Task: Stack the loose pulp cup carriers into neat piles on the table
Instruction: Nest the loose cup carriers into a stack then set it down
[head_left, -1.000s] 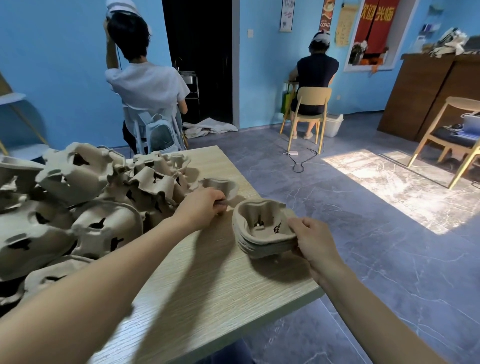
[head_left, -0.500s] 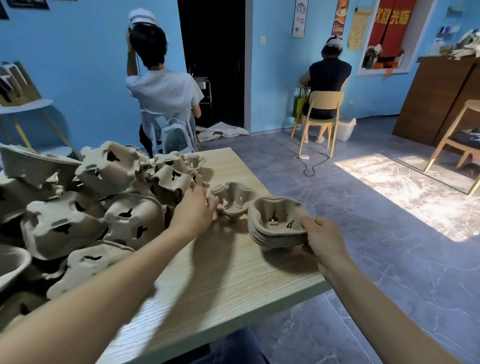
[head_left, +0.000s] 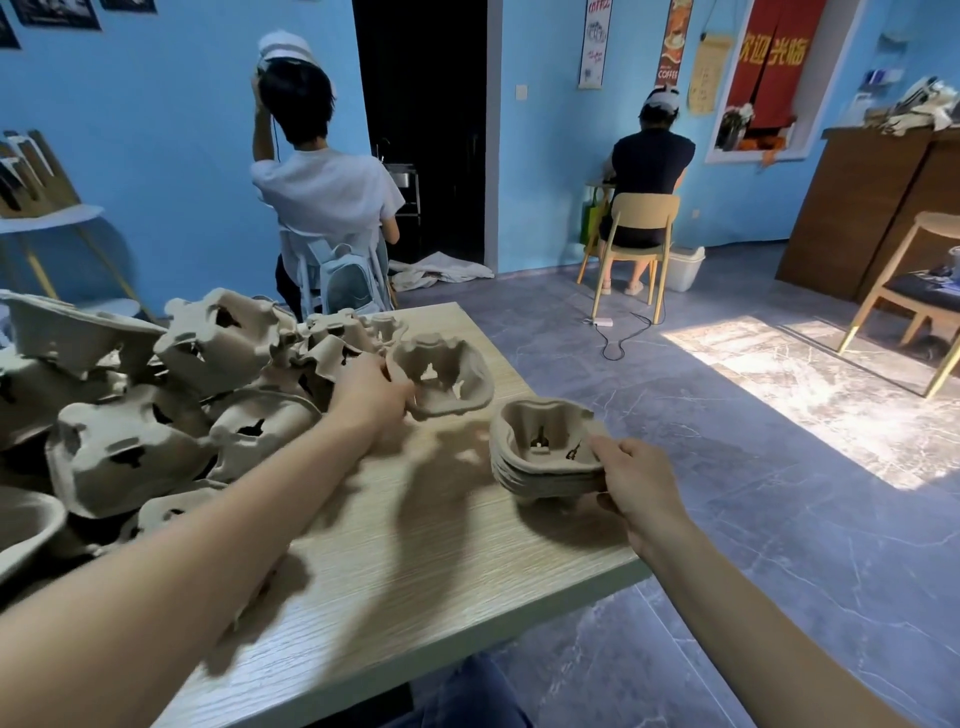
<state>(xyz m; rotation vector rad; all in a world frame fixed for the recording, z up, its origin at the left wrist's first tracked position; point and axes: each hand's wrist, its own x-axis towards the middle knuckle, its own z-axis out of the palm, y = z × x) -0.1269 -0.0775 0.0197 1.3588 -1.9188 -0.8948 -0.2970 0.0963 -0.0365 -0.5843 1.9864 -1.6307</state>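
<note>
A big heap of loose grey-brown pulp cup carriers (head_left: 156, 415) covers the left half of the wooden table (head_left: 415, 561). My left hand (head_left: 371, 389) grips the near edge of a single carrier (head_left: 441, 376), held tilted just above the tabletop, right of the heap. A short neat stack of nested carriers (head_left: 545, 449) stands near the table's right edge. My right hand (head_left: 631, 480) holds that stack at its right rim, thumb on top and fingers under the side.
The table's right and front edges drop to a grey tiled floor (head_left: 727, 493). Two people (head_left: 322, 197) sit on chairs with their backs to me beyond the table. A wooden chair (head_left: 914, 291) and cabinet (head_left: 872, 208) stand at the far right.
My left hand has pulled the single carrier out of the heap and lifted it, tilted, toward the stack. My right hand has stayed on the stack. The camera view shifted slightly.
</note>
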